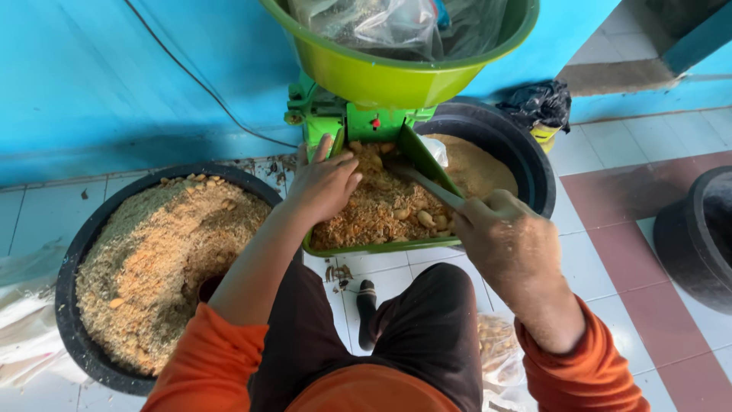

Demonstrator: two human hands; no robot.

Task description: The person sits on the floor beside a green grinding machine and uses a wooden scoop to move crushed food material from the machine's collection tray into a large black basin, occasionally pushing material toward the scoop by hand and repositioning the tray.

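We saw little open room around the green tray (358,248): its near rim ran just above our knees, its far end met the green machine (328,114), and a black tub stood close on either side. Our left hand (324,183) lay palm down on the peanut mix (381,210) at the tray's far left corner, fingers spread and pressing into the heap, closed on nothing that we could make out. Our right hand (499,229) sat at the tray's right edge, fingers curled shut around the handle of a grey flat tool (431,185), possibly a scraper, whose blade slanted up and left across the mix. The tray's raised right wall stood between that hand and the right tub (526,164), which held fine tan meal.

The left tub (69,290) was wide and round, heaped with coarse, crumbly brown and yellowish grounds, and touched or nearly touched the tray's left side under our forearm. A lime plastic basin (366,76) sat over the machine, holding a crumpled clear bag (381,23). A black bag (537,103) lay against the blue wall (114,76), and a third dark tub (690,236) stood well apart on the right. The tiled floor (633,252) was smooth, white and dull red.
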